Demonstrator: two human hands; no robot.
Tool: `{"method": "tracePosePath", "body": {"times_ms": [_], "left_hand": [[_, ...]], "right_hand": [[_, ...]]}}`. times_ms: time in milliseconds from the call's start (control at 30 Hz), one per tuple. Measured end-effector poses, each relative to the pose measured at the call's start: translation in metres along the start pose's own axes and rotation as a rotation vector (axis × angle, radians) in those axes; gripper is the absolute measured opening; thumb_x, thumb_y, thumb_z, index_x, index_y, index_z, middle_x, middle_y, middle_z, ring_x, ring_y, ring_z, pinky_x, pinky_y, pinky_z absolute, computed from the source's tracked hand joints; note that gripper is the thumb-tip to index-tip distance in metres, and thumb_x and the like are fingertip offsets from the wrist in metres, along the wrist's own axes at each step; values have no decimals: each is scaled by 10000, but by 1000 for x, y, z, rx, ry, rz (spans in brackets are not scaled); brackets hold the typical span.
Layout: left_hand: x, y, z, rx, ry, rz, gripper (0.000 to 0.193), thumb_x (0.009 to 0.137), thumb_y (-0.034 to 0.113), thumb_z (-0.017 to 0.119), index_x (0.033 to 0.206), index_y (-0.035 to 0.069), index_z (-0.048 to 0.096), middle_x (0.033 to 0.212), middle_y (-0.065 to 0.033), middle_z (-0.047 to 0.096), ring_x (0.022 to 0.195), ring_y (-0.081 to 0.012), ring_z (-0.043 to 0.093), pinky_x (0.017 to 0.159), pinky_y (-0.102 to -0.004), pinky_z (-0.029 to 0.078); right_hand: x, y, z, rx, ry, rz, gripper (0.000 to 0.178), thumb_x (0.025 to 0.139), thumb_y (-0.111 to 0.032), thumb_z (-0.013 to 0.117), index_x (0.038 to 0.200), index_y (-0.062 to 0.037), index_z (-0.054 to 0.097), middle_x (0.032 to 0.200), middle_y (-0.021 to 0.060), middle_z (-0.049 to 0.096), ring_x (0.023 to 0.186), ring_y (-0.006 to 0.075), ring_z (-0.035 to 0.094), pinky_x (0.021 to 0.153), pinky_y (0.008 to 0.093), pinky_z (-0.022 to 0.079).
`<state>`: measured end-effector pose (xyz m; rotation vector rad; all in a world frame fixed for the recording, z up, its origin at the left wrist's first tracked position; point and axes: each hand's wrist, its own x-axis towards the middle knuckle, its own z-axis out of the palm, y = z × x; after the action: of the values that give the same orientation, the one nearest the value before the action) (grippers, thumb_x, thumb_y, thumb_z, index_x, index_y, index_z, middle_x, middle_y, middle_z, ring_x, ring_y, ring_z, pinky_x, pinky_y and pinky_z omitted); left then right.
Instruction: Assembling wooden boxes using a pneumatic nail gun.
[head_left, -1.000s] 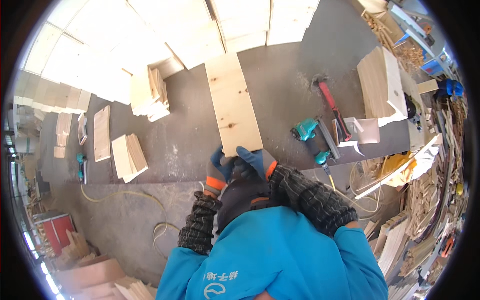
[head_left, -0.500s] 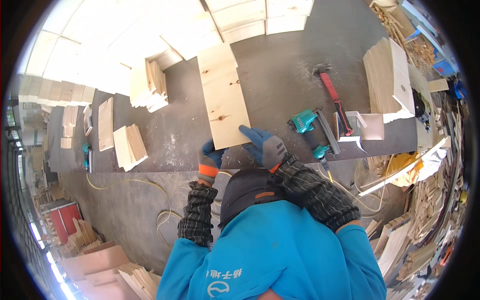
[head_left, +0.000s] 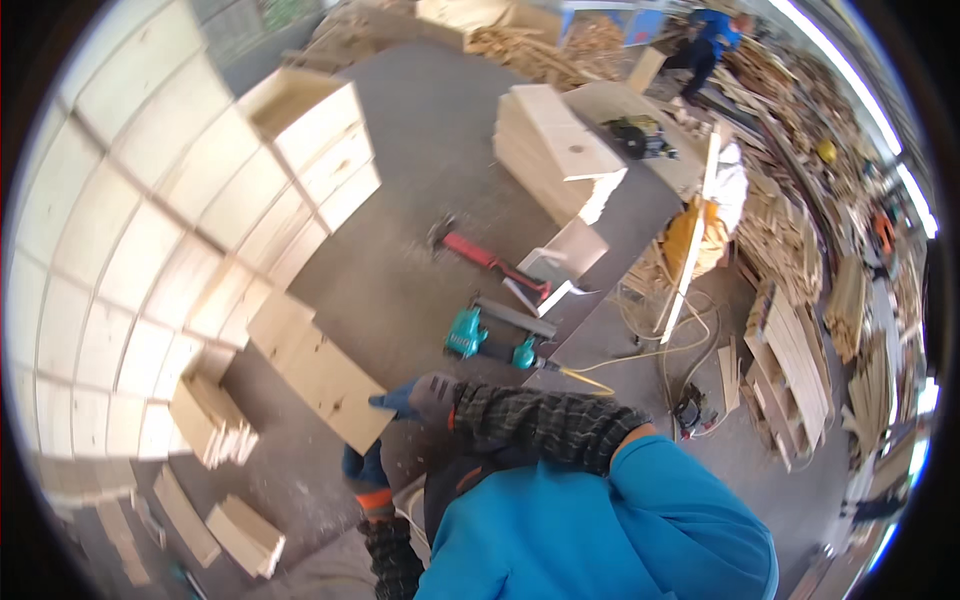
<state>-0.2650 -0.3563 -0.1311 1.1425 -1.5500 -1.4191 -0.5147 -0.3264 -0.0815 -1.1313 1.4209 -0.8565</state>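
Observation:
A pale wooden board (head_left: 318, 368) with dark knots lies lengthwise in front of me, its far end toward the wall of stacked wooden boxes. My left hand (head_left: 366, 470), in a blue work glove with an orange cuff, is closed at the board's near end; its fingers are partly hidden. My right hand (head_left: 425, 398), in a blue and grey glove, grips the board's right edge near the same end. To the right of the board, a teal nail gun (head_left: 490, 332) lies on the dark table (head_left: 400, 130). Beyond it rests a hammer (head_left: 495, 266) with a red and black handle.
Stacked open wooden boxes (head_left: 140, 270) rise at the left. Board stacks stand at the near left (head_left: 212, 420) and far right (head_left: 550, 150). A small open carton (head_left: 560, 258) sits by the hammer. A yellow hose (head_left: 585, 380) trails off the table edge. Another person (head_left: 712, 45) is far off.
My view has swung to the right, so the table and tools appear turned and shifted left. Both hands stay at the near end of the wooden board.

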Motion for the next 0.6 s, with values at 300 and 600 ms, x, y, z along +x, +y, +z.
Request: {"method": "tracePosePath", "body": {"times_ms": [300, 600], "left_hand": [[-1, 14, 9, 63, 52, 67, 390, 992, 76, 729, 1363, -43, 709, 1292, -186, 765, 1161, -281, 721, 962, -394, 563], [-16, 32, -7, 326, 13, 232, 507, 988, 35, 782, 1476, -29, 656, 1489, -249, 657, 1318, -342, 648, 1148, -415, 508]], "right_hand": [[-10, -34, -12, -450, -48, 260, 914, 1032, -849, 338, 1369, -95, 730, 1276, 210, 745, 1215, 428, 669, 1088, 512, 485], [-8, -18, 3, -593, 57, 111, 776, 1120, -681, 355, 1231, -20, 746, 1109, 264, 729, 1044, 490, 667, 949, 529, 541]]}}
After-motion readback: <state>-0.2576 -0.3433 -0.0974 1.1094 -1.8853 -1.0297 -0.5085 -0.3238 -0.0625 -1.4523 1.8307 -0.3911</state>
